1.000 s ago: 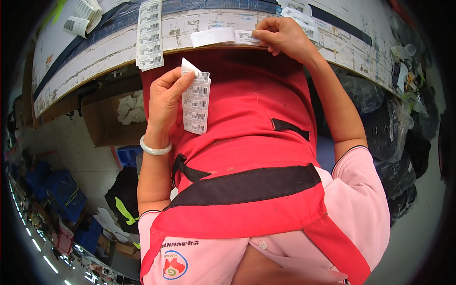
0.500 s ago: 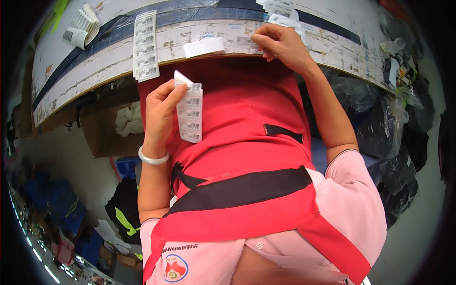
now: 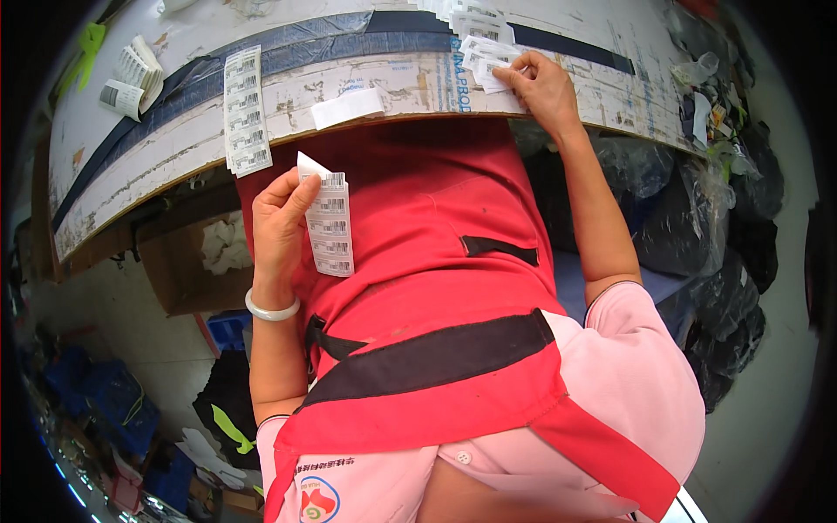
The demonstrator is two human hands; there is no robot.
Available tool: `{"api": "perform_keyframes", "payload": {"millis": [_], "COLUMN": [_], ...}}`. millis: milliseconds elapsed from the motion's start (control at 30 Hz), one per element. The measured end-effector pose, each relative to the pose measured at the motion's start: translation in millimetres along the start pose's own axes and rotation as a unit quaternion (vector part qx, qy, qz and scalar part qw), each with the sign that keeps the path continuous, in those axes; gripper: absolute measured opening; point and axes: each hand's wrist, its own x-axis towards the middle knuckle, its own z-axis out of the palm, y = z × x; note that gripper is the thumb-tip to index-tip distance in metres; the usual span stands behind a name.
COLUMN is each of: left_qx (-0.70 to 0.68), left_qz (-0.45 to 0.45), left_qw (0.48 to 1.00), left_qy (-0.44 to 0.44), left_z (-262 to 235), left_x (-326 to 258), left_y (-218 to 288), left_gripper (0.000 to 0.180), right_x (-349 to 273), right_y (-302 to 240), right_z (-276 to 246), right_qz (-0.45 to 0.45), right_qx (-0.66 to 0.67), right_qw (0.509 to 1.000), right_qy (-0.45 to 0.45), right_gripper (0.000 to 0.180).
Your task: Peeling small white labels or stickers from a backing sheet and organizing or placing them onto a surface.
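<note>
My left hand (image 3: 283, 209) pinches a strip of white barcode labels (image 3: 331, 228) between thumb and fingers. The strip hangs in front of my red apron, its top corner folded over. At the table's front edge, my right hand (image 3: 545, 91) has its thumb and forefinger together on a small white label (image 3: 493, 77). This label lies against the near end of a fanned pile of printed labels (image 3: 479, 37). Another barcode label strip (image 3: 245, 109) lies on the table, reaching over its front edge. A blank white paper strip (image 3: 348, 108) lies between the hands.
A curled bundle of labels (image 3: 138, 74) sits at the table's left. Dark tape (image 3: 571, 48) runs across the worn white tabletop (image 3: 410, 74). Below are a cardboard box (image 3: 179, 279) with crumpled paper and, at right, dark plastic bags (image 3: 671, 209). Plastic scraps (image 3: 706, 113) crowd the right corner.
My right hand has moved right, from over the bare tabletop to the near end of the label pile. My left hand keeps its hold on the label strip. The whole view has shifted slightly.
</note>
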Motion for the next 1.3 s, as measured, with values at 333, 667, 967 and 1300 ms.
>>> {"api": "perform_keyframes", "payload": {"millis": [333, 667, 967, 1300], "left_qx": [-0.005, 0.004, 0.06, 0.171], "left_qz": [0.002, 0.025, 0.115, 0.162], "left_qw": [1.0, 1.0, 0.992, 0.972], "left_qy": [0.016, 0.019, -0.008, 0.025], "left_z": [-7, 3, 13, 4], "left_x": [-6, 2, -8, -1], "left_y": [0, 5, 18, 12], "left_gripper": [0.017, 0.012, 0.011, 0.019], "right_x": [-35, 5, -95, -105], "right_y": [9, -1, -156, -164], "right_z": [-2, 15, 44, 68], "right_qz": [-0.066, -0.137, -0.077, -0.185], "right_qx": [0.106, 0.113, 0.418, 0.368], "right_qw": [0.989, 0.975, 0.869, 0.891], "right_qy": [0.084, 0.134, -0.254, -0.192], "right_gripper": [0.024, 0.012, 0.015, 0.008]}}
